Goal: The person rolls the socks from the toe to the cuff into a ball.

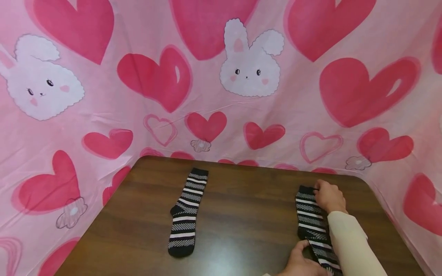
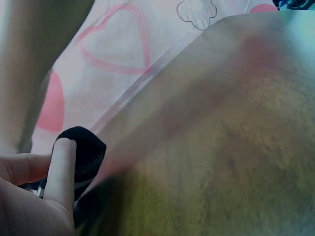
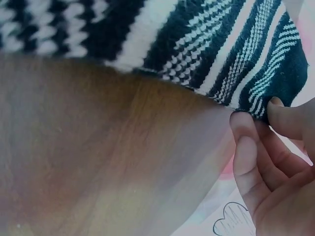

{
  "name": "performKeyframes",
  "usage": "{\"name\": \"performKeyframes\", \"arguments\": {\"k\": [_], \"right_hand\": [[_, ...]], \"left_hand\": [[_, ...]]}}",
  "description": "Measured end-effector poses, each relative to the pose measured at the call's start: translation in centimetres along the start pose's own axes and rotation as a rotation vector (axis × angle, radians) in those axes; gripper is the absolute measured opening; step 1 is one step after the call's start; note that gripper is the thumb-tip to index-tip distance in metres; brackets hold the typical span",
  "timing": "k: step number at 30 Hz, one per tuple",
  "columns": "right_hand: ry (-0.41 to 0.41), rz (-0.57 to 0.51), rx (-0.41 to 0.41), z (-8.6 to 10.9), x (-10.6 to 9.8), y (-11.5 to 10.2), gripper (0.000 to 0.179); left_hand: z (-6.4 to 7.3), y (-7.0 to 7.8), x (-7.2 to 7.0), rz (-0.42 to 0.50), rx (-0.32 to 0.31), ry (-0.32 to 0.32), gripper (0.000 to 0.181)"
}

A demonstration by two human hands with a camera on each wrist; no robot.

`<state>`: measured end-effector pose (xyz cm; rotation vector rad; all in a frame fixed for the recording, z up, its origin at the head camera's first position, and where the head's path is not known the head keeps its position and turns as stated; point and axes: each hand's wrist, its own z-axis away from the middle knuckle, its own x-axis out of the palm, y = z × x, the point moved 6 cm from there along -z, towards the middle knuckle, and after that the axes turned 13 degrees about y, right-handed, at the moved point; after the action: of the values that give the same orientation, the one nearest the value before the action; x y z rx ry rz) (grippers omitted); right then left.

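Two black socks with white and grey stripes are on the brown table. One sock (image 1: pixel 186 214) lies flat left of the middle, cuff toward the back and toe toward the front. The other sock (image 1: pixel 310 214) is at the right, between both hands. My right hand (image 1: pixel 331 196) pinches its cuff edge between thumb and fingers, also visible in the right wrist view on the striped knit (image 3: pixel 206 49). Near its heel and foot part, my left hand (image 1: pixel 302 262) grips the fabric; in the left wrist view a finger lies over a black knit part (image 2: pixel 88 155). The right sleeve partly covers this sock.
The brown wooden table (image 1: pixel 241 214) has rounded back corners. Pink fabric (image 1: pixel 293 103) printed with hearts and rabbits hangs round its back and sides. The right forearm in a cream sleeve (image 1: pixel 352 237) reaches along the table's right side.
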<state>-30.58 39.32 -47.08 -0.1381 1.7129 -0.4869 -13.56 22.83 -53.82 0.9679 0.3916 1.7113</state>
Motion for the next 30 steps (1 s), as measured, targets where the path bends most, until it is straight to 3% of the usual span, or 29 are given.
{"name": "performKeyframes", "arguments": {"k": [1,2,3,4,8,13,21,25,30], "right_hand": [[0.005,-0.006,0.003,0.1,-0.1,-0.1,0.010],[0.009,-0.011,0.009,0.1,-0.1,-0.1,0.010],[0.013,-0.013,0.013,0.1,-0.2,-0.1,0.010],[0.017,-0.014,0.017,0.2,-0.2,-0.1,0.010],[0.039,-0.023,0.010,0.3,-0.4,-0.4,0.010],[0.093,-0.041,-0.011,0.5,-0.9,-1.4,0.012],[0.175,-0.095,-0.072,0.5,-1.7,-4.1,0.013],[0.186,-0.120,-0.110,0.1,-0.8,-6.6,0.012],[0.211,-0.163,-0.157,-0.2,0.9,-10.8,0.009]], "left_hand": [[0.2,0.3,-0.1,-0.009,-0.002,-0.004,0.056],[0.4,0.7,-0.4,-0.123,0.077,0.039,0.067],[0.7,1.0,-0.6,-0.197,0.114,0.042,0.071],[0.9,1.2,-0.6,-0.203,0.120,0.035,0.071],[1.3,1.5,-1.1,-0.186,0.095,0.014,0.073],[1.6,2.0,-2.0,-0.179,0.111,0.004,0.075],[2.7,4.1,-4.2,-0.059,0.111,-0.076,0.079],[3.4,5.6,-6.3,-0.057,0.101,-0.087,0.080],[4.4,7.5,-10.0,-0.079,0.152,-0.065,0.084]]}}
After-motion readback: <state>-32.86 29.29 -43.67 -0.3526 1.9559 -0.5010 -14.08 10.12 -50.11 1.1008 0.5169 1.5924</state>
